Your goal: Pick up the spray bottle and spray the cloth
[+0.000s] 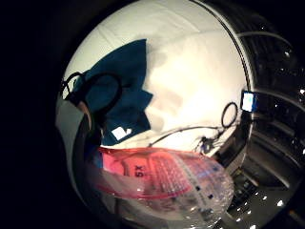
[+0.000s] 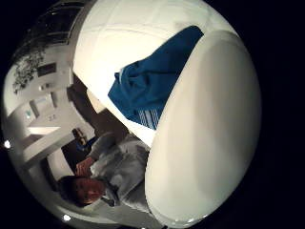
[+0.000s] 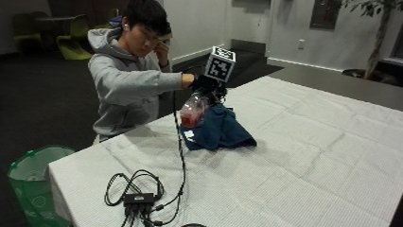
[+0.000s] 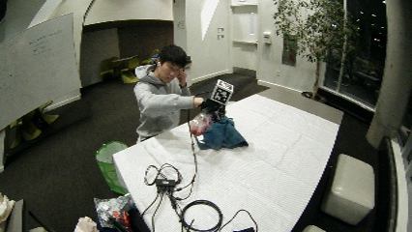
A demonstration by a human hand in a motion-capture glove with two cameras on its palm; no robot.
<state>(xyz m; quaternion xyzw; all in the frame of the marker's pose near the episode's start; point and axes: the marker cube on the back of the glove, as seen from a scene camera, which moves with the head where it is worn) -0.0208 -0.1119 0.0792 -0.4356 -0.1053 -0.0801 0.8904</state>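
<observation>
A clear spray bottle with pink liquid hangs tilted above the table, gripped at its top by my gloved right hand. Just beside and below it lies the crumpled dark blue cloth on the white tablecloth. The bottle's pink label and clear body fill the edge of the little finger side palm view, with the cloth beyond it. In the thumb side palm view a white rounded part of the bottle blocks much of the picture, and the cloth lies behind it.
A black cable hub with coiled cords lies near the table's front corner, one cord running up to my hand. A green bin stands on the floor beside the table. The other hand is raised to the person's head.
</observation>
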